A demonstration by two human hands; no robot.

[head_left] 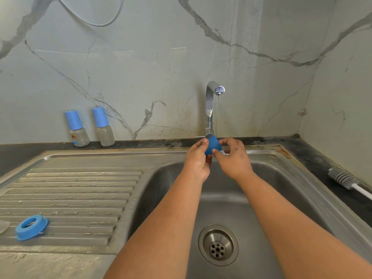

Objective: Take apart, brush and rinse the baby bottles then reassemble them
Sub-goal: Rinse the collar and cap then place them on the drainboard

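Observation:
Both hands hold a blue bottle cap [213, 145] over the sink basin [281, 190], just under a thin stream of water from the tap [210, 105]. My left hand [198, 160] grips the cap from the left, and my right hand [233, 158] pinches it from the right. A blue screw ring [31, 226] lies on the ribbed drainboard at the lower left. Two capped baby bottles [77, 128] [103, 126] stand upright against the wall. A grey bottle brush [345, 179] lies on the dark counter to the right of the sink.
A clear, pale piece [3, 226] shows at the left edge beside the blue ring; what it is cannot be made out. The drain [218, 245] sits in the basin floor below my arms. The marble-patterned wall forms a corner at the right.

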